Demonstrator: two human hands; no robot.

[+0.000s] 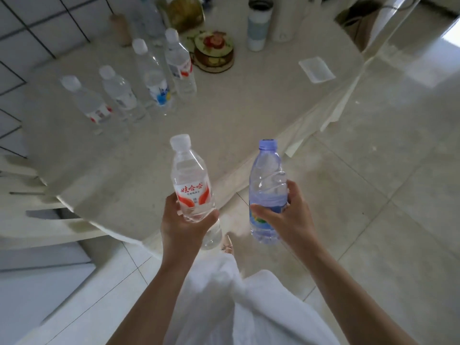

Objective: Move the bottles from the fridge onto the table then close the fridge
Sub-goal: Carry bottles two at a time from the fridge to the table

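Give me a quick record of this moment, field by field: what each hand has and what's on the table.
left hand: grips a clear bottle with a red label, upright
right hand: grips a blue-tinted bottle, upright
table: four clear bottles in a row
also on table: flowered round tin, white cup, flat white lid
fridge: not in view

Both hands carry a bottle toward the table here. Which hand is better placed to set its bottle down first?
Probably the left hand: its red-label bottle already hangs over the table edge, while the right hand holds the blue bottle over the floor.
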